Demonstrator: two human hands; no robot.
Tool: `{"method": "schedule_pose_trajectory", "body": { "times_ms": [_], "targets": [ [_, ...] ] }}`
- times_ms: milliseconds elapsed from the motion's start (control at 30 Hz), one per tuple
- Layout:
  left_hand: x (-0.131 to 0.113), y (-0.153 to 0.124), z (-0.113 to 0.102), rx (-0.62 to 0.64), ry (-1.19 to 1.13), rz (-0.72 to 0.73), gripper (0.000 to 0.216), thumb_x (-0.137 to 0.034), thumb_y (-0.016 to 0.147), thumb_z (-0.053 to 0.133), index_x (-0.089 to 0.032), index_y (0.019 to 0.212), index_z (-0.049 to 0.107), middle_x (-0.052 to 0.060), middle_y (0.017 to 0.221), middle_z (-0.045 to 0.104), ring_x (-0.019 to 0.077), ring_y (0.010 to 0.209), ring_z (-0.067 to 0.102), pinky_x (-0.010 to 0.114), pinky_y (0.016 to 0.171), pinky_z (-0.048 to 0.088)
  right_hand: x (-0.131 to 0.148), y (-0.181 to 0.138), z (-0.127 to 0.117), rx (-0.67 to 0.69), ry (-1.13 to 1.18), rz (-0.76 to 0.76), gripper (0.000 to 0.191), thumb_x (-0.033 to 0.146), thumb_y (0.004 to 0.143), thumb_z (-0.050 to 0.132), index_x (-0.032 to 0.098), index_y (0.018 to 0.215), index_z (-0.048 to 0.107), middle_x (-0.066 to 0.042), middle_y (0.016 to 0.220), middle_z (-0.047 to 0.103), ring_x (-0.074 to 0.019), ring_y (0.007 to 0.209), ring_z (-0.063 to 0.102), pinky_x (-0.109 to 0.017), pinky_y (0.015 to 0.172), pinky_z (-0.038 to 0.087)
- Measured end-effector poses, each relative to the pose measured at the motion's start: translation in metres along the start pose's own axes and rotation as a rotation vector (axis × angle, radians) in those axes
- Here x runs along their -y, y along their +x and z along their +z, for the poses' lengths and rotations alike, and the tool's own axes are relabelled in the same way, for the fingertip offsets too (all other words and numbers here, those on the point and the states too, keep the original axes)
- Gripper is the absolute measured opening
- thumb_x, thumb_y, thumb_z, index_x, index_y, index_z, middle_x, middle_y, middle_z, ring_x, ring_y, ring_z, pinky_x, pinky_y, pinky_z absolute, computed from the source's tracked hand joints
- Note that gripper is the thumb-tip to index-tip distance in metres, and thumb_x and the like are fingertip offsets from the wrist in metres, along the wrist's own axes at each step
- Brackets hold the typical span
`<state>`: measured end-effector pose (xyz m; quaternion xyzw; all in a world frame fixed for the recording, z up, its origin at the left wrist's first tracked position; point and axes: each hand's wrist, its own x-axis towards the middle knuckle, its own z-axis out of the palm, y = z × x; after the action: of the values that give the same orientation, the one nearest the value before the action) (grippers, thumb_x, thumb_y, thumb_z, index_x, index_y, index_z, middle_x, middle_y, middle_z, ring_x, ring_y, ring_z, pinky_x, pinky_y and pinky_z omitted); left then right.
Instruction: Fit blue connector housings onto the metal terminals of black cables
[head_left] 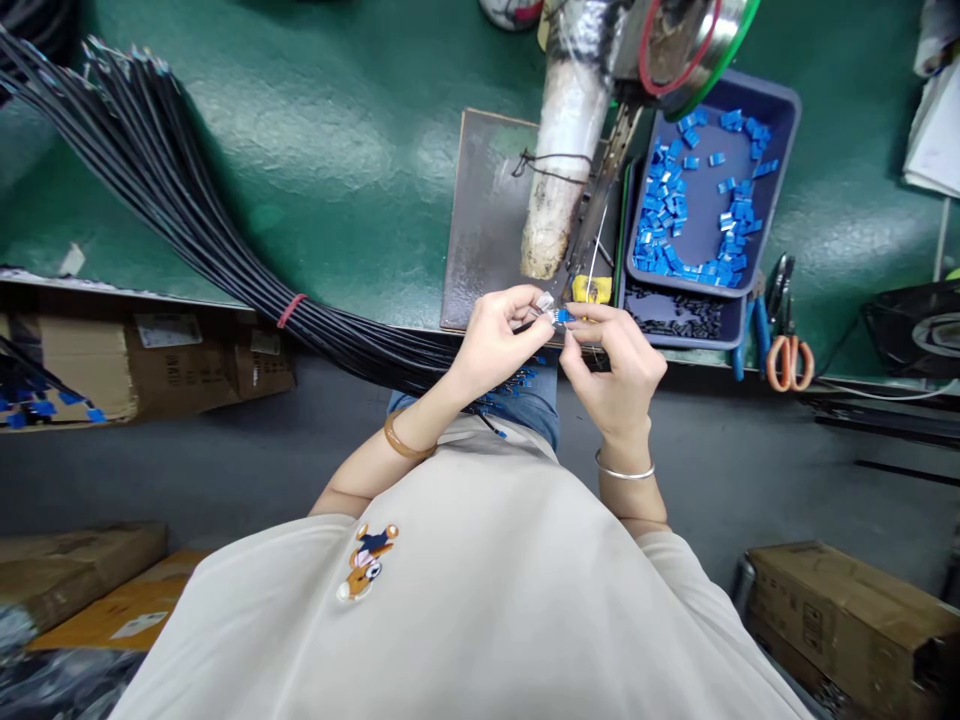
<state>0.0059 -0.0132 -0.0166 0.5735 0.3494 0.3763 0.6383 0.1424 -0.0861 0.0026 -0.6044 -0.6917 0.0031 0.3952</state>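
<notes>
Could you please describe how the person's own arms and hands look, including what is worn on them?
Both the left hand and the right hand are without gloves. A brown bangle circles the left forearm, and a thin silver bangle the right. Off-white sleeves leave the forearms bare.

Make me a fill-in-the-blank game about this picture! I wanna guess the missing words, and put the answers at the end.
1. The left hand and the right hand meet at a tiny ____-coloured piece.
2. The silver bracelet is worn on the person's ____ side.
3. The scissors have ____ handles.
4. A ____ band goes around the black cables.

Missing words: blue; right; orange; red.
</notes>
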Motion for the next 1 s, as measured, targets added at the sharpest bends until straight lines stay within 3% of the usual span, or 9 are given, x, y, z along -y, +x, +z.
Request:
{"method": "schedule_pose_trajectory", "body": {
  "times_ms": [200, 300, 367, 433, 533, 633, 700, 867, 1000],
  "targets": [
    [0.002, -0.014, -0.002, 0.015, 0.257, 0.073, 0.012, -0.021, 0.081, 0.065, -0.016, 0.091, 0.061, -0.003, 0.068, 0.058, 0.0056, 0.055, 0.046, 0.018, 0.053, 0.035, -0.003, 0.0, -0.013, -0.082, 0.218, 0.246, 0.004, 0.021, 0.089, 0.059, 0.021, 0.086, 0.058, -0.002, 0.096, 0.072, -0.0114, 0.071, 0.071, -0.024, 0.06, 0.058],
    [0.001, -0.027, 0.0, 0.008, 0.508, 0.269, 0.011, -0.024, 0.086, 0.062, -0.016, 0.094, 0.065, 0.002, 0.077, 0.065, 0.0098, 0.063, 0.054, 0.022, 0.062, 0.042, -0.009, 0.0, -0.024, -0.202, 0.35, 0.384, 0.007, 0.027, 0.092, 0.057, 0.023, 0.089, 0.052, 0.0, 0.093, 0.072, -0.0046, 0.043, 0.056, -0.019, 0.036, 0.041],
    [0.0, -0.034, 0.0, 0.148, 0.641, 0.355, 0.016, -0.023, 0.091, 0.054, -0.015, 0.087, 0.067, 0.007, 0.079, 0.068, 0.0143, 0.07, 0.06, 0.027, 0.069, 0.044, -0.013, 0.001, -0.03, -0.325, 0.393, 0.39, 0.011, 0.03, 0.093, 0.056, 0.025, 0.087, 0.05, 0.003, 0.075, 0.068, -0.0032, 0.033, 0.043, -0.02, 0.029, 0.026],
    [-0.002, -0.037, -0.004, 0.408, 0.666, 0.33, 0.023, -0.022, 0.093, 0.05, -0.014, 0.078, 0.066, 0.008, 0.074, 0.068, 0.0152, 0.068, 0.06, 0.027, 0.067, 0.043, -0.014, 0.002, -0.034, -0.474, 0.403, 0.348, 0.014, 0.034, 0.093, 0.056, 0.027, 0.083, 0.05, 0.006, 0.057, 0.054, -0.0044, 0.031, 0.037, -0.022, 0.03, 0.02],
    [-0.003, -0.036, -0.017, 0.674, 0.359, 0.08, 0.031, -0.03, 0.093, 0.053, -0.014, 0.068, 0.062, 0.004, 0.062, 0.064, 0.0091, 0.053, 0.052, 0.022, 0.055, 0.038, -0.007, 0.0, -0.037, -0.465, 0.323, 0.336, 0.019, 0.037, 0.094, 0.054, 0.026, 0.079, 0.058, 0.005, 0.053, 0.045, -0.0061, 0.036, 0.04, -0.024, 0.035, 0.027],
    [-0.002, -0.033, -0.028, 0.551, -0.03, -0.225, 0.033, -0.042, 0.09, 0.059, -0.013, 0.074, 0.061, 0.001, 0.056, 0.062, 0.0031, 0.04, 0.036, 0.019, 0.043, 0.026, 0.007, -0.004, -0.034, -0.147, 0.215, 0.392, 0.02, 0.035, 0.093, 0.057, 0.022, 0.081, 0.067, 0.004, 0.056, 0.054, -0.0067, 0.044, 0.047, -0.024, 0.043, 0.034],
    [-0.001, -0.033, -0.031, 0.447, -0.137, -0.293, 0.032, -0.043, 0.086, 0.064, -0.012, 0.078, 0.061, 0.001, 0.056, 0.062, 0.0013, 0.038, 0.034, 0.017, 0.04, 0.023, 0.015, -0.005, -0.027, 0.033, 0.178, 0.396, 0.017, 0.035, 0.089, 0.062, 0.021, 0.083, 0.07, 0.004, 0.06, 0.06, -0.0057, 0.046, 0.046, -0.023, 0.047, 0.035],
    [0.0, -0.038, -0.022, 0.254, -0.145, -0.158, 0.028, -0.037, 0.079, 0.072, -0.012, 0.084, 0.063, 0.0, 0.063, 0.061, 0.0044, 0.052, 0.053, 0.015, 0.051, 0.04, 0.012, -0.004, -0.005, 0.146, 0.319, 0.494, 0.024, 0.038, 0.088, 0.063, 0.019, 0.072, 0.063, 0.004, 0.059, 0.06, -0.0053, 0.047, 0.047, -0.022, 0.048, 0.036],
    [-0.001, -0.04, -0.016, 0.104, -0.031, 0.014, 0.018, -0.029, 0.081, 0.068, -0.011, 0.082, 0.067, -0.001, 0.067, 0.057, 0.0032, 0.054, 0.045, 0.016, 0.05, 0.035, 0.001, -0.008, 0.004, 0.146, 0.517, 0.573, 0.027, 0.042, 0.086, 0.065, 0.019, 0.071, 0.063, 0.004, 0.059, 0.06, -0.0075, 0.052, 0.056, -0.021, 0.053, 0.044]
  ]
}}
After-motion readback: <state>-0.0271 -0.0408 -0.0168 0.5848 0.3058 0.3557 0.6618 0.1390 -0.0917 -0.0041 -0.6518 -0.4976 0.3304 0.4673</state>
